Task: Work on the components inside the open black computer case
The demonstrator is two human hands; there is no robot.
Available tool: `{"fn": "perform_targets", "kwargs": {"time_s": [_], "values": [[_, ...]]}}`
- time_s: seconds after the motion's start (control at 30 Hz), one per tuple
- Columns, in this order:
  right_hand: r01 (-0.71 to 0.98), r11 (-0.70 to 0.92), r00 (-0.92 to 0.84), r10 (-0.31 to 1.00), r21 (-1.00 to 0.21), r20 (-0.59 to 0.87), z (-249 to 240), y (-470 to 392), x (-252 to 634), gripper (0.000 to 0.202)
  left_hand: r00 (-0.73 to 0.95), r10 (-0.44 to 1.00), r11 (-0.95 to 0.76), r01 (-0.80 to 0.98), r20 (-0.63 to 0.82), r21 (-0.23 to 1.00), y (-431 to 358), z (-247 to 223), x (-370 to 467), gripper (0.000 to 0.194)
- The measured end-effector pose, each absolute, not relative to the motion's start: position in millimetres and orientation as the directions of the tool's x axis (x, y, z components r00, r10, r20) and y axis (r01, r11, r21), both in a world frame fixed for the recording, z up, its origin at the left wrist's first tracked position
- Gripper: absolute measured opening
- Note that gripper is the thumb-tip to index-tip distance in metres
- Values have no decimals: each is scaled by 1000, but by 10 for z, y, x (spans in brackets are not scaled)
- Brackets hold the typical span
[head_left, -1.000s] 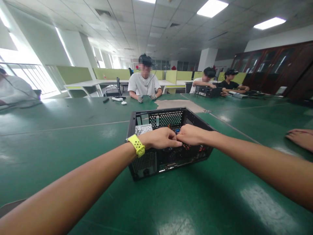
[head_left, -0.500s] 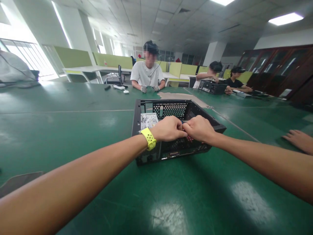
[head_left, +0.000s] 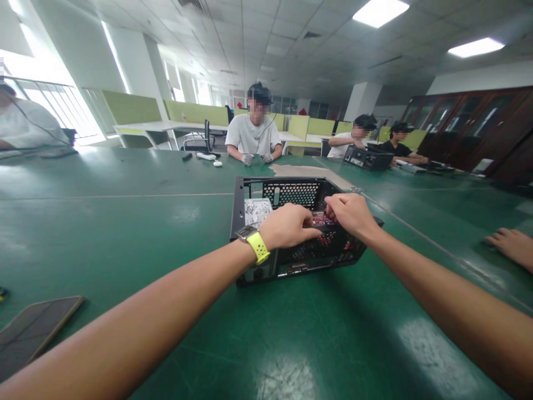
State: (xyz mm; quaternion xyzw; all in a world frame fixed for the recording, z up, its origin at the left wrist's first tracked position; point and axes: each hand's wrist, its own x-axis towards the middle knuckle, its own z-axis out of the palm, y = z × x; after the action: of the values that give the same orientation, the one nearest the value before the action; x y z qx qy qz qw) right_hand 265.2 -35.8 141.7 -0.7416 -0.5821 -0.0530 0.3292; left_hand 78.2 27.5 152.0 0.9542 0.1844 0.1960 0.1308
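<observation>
Both hands (head_left: 320, 222) inside computer case (head_left: 300, 233)

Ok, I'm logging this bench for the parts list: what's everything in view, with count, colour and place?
computer case: 1, black, open-topped, mid-table under both hands
red parts: several, inside the case; too small to identify
table: 1, green
flat dark slab: 1, table's near left edge
second case: 1, black, far right
small items: a few, black and white, far side
people: 4 seated around the table
another person's hand: 1, flat on the table, right edge
watch strap: 1, yellow, left wrist
left hand: over the case, fingers curled inside
right hand: over the case, fingertips pinching inside
</observation>
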Motion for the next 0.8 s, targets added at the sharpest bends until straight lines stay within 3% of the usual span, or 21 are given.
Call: {"fn": "perform_targets", "kwargs": {"time_s": [0.07,0.13,0.2,0.33,0.43,0.6,0.7,0.8], "values": [[842,-107,330,878,-529,347,1478,-400,2850,38,874,388,-900,292,291,324,289,1542,750,33],[822,-139,317,918,-553,240,1531,-468,3000,42,883,386,-900,298,265,318,287,1560,741,37],[869,-148,271,941,-473,204,1567,-530,3052,48,887,394,-897,313,242,313,263,1585,776,41],[985,-47,69,989,-168,128,1596,-526,2892,51,871,449,-876,386,198,288,195,1660,976,37],[991,-15,25,997,-131,74,1593,-422,2733,45,872,480,-831,414,101,371,211,1660,1130,29],[964,-190,197,980,-183,20,1579,-316,2610,37,841,539,-626,371,37,686,299,1513,1195,30],[905,-364,374,927,-219,4,1578,-334,2546,40,830,557,-603,395,11,693,284,1476,1182,28],[872,-411,438,898,-265,49,1576,-373,2494,41,816,577,-647,427,39,632,237,1483,1169,28]]}}
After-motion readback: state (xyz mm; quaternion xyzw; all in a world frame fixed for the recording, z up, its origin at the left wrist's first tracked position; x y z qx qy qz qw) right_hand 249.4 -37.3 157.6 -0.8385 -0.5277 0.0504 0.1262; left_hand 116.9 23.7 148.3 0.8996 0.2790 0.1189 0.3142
